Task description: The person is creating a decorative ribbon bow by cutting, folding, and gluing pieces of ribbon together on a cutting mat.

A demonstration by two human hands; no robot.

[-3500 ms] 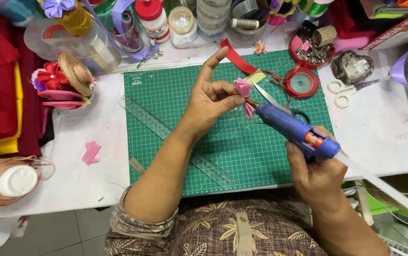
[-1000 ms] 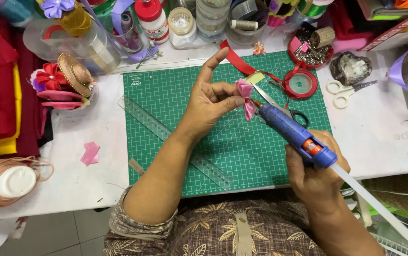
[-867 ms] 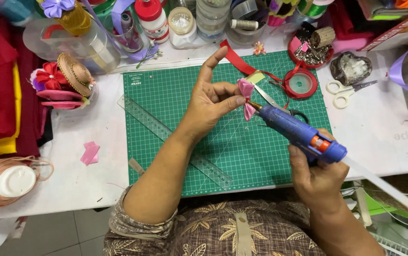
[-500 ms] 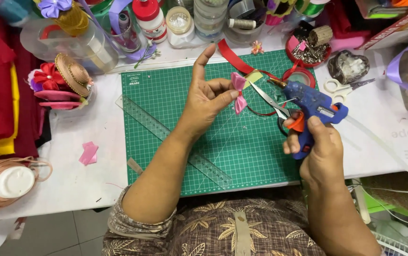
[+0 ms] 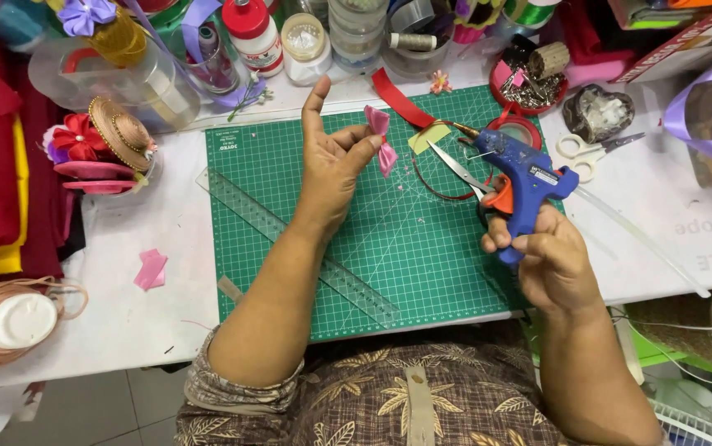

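Left hand [image 5: 331, 165] pinches a small pink ribbon bow [image 5: 382, 142] above the green cutting mat [image 5: 290, 165]. Right hand [image 5: 550, 260] grips a blue glue gun [image 5: 525, 177], held just right of the bow.

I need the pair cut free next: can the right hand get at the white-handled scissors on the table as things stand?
Probably not yet: the right hand is wrapped around the blue glue gun. The white-handled scissors lie uncovered just beyond it, so the path itself looks free.

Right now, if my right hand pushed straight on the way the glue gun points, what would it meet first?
Probably the red ribbon loop on the green cutting mat. The right hand aims the blue glue gun up-left; depth is unclear.
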